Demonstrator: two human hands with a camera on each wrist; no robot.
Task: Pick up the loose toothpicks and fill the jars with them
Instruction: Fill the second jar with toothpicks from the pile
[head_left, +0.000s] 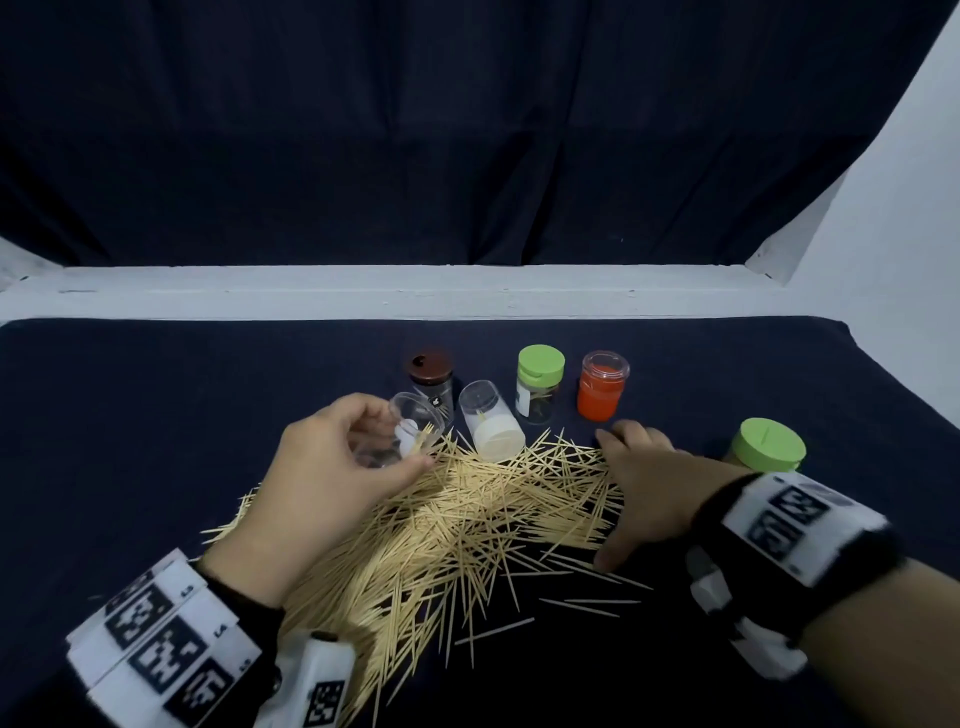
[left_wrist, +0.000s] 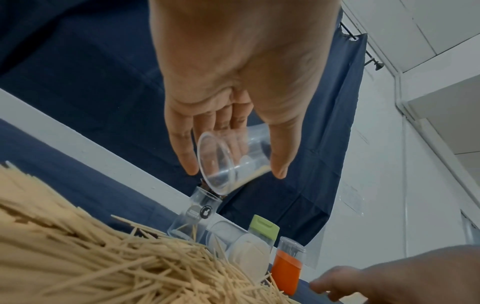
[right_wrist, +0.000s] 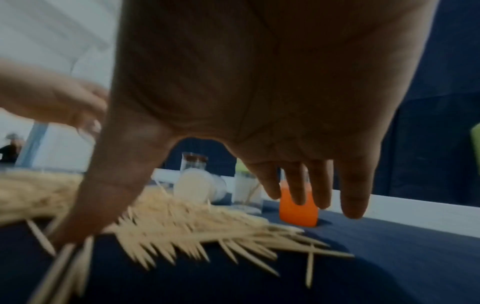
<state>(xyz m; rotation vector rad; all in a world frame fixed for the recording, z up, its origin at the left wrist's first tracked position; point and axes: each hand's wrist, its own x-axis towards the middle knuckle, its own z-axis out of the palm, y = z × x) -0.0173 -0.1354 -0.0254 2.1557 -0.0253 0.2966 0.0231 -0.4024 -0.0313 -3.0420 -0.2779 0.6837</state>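
The left hand (head_left: 322, 467) holds a small clear plastic jar (head_left: 408, 434) tipped on its side over the left far edge of the big heap of pale wooden toothpicks (head_left: 467, 514), fingers (left_wrist: 182, 150) and thumb curled round its wall. Which end of the jar is open I cannot tell, though a few sticks seem to lie inside. The heap is spread on the dark blue cloth worktop (head_left: 130, 415), between the two hands; most sticks run roughly from near-left to far-right, fanning out. To the right, the right hand (head_left: 644, 488) is spread loose and grasps nothing, palm down at the heap's right edge, its thumb touching stray sticks on the near side. So the toothpicks lie leftward of its fingers (right_wrist: 298, 185), and it looks like the nearer hand for gathering a bundle along that axis and carrying it left to the jar.
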